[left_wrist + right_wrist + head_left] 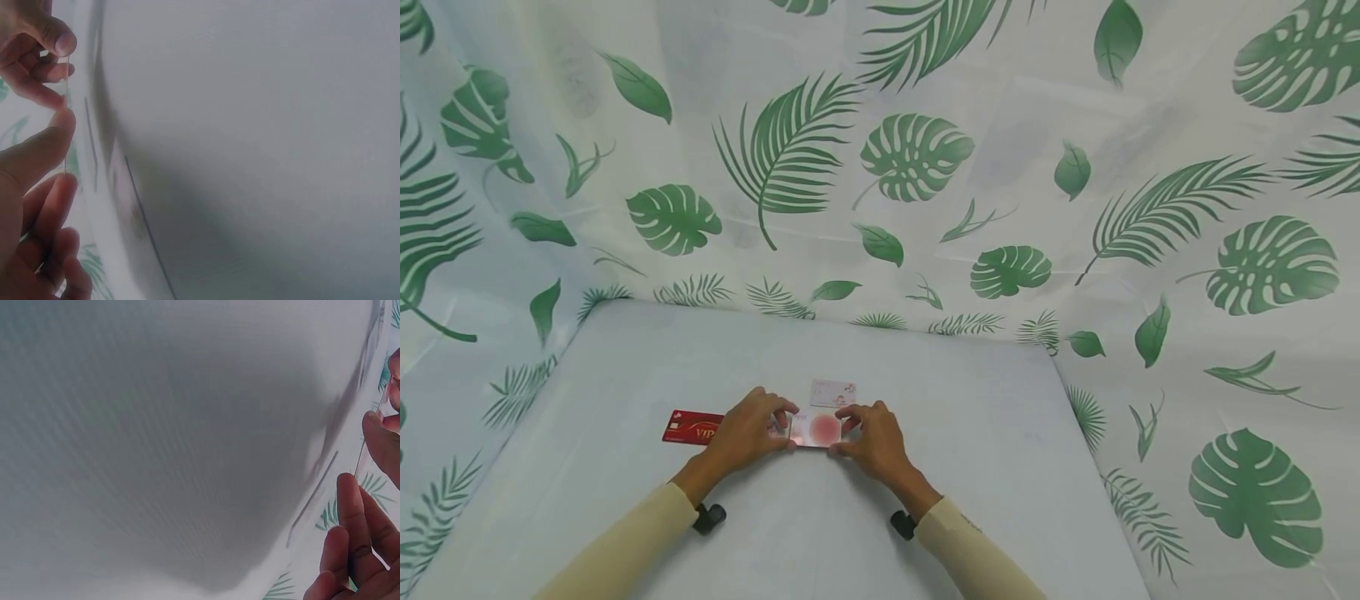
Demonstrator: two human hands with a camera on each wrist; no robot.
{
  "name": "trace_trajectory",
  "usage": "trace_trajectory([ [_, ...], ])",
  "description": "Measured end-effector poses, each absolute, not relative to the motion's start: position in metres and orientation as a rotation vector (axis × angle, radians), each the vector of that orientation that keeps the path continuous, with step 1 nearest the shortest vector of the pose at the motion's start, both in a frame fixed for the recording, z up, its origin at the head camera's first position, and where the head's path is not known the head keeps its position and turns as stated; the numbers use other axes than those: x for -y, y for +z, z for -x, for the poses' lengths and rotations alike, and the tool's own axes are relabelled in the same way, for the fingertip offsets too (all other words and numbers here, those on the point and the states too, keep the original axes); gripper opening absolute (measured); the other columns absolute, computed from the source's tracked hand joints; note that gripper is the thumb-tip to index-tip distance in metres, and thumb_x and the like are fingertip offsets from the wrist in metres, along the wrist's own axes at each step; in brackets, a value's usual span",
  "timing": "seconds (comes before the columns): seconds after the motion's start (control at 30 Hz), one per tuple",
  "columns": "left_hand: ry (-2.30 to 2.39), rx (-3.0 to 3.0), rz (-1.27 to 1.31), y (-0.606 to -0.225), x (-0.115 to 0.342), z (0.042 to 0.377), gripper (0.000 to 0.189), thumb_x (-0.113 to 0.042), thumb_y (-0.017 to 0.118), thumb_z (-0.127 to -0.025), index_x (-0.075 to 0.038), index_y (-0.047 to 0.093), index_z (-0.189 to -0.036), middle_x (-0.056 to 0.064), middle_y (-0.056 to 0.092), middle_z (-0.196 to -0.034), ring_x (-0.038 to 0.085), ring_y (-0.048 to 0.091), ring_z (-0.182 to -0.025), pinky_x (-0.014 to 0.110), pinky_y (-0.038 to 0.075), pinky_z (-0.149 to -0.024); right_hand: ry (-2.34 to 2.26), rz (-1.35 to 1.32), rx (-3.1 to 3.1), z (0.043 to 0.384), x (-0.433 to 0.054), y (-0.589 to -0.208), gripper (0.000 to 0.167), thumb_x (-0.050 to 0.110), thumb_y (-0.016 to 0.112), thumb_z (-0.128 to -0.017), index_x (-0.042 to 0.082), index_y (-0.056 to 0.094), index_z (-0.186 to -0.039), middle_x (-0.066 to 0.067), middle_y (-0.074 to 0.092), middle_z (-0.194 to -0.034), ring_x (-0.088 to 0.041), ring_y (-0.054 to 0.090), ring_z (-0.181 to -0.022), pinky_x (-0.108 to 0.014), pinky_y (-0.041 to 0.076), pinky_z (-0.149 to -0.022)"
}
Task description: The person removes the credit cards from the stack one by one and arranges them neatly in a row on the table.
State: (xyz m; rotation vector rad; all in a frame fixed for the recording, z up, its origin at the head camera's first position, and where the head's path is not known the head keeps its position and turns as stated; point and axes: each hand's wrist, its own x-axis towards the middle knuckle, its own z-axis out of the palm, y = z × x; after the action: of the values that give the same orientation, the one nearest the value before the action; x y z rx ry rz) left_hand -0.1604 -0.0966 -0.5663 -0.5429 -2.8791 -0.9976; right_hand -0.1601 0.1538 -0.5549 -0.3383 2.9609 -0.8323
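Observation:
Both hands hold a pale pink card (805, 427) with a red round patch, one at each short end. My left hand (743, 432) pinches its left end between thumb and fingers. At the right end, my right hand (877, 440) pinches it the same way. Seen edge-on in the left wrist view, the card is a thin line between the fingertips, raised off the table. A red card (691, 427) marked VIP lies to the left, its right part hidden behind the left hand. Just beyond the held card lies a whitish-pink card (832, 392) with small red prints.
A white-covered table (985, 467) spreads beneath the hands. Around its back and sides hangs a white curtain (820, 275) printed with green leaves. Dark wrist devices (708, 518) sit at both cuffs of the cream sleeves (632, 542).

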Motion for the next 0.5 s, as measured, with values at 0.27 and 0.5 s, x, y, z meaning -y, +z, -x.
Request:
trace_trajectory([
  [0.27,-0.966,2.879,0.563,-0.5705,0.097,0.1576,0.048,-0.028,0.097,-0.077,-0.017,0.077,-0.119,-0.004,0.066,-0.09,0.009,0.046,-0.086,0.024,0.047,-0.073,-0.812,0.365,-2.971,0.1574,-0.1513,-0.5564,0.053,0.03,0.1,-0.073,0.019,0.079,-0.12,0.006,0.076,-0.09,-0.012,0.049,-0.085,-0.029,0.042,-0.078],
  [0.5,-0.943,2.891,0.557,-0.5734,0.0965,0.1588,0.05,-0.03,0.098,-0.076,-0.017,0.077,-0.119,-0.005,0.065,-0.089,0.009,0.046,-0.086,0.024,0.048,-0.074,-0.77,0.356,-2.988,0.1583,-0.1481,-0.5606,0.051,0.031,0.099,-0.073,0.018,0.079,-0.119,0.006,0.075,-0.087,-0.012,0.048,-0.083,-0.029,0.041,-0.077],
])
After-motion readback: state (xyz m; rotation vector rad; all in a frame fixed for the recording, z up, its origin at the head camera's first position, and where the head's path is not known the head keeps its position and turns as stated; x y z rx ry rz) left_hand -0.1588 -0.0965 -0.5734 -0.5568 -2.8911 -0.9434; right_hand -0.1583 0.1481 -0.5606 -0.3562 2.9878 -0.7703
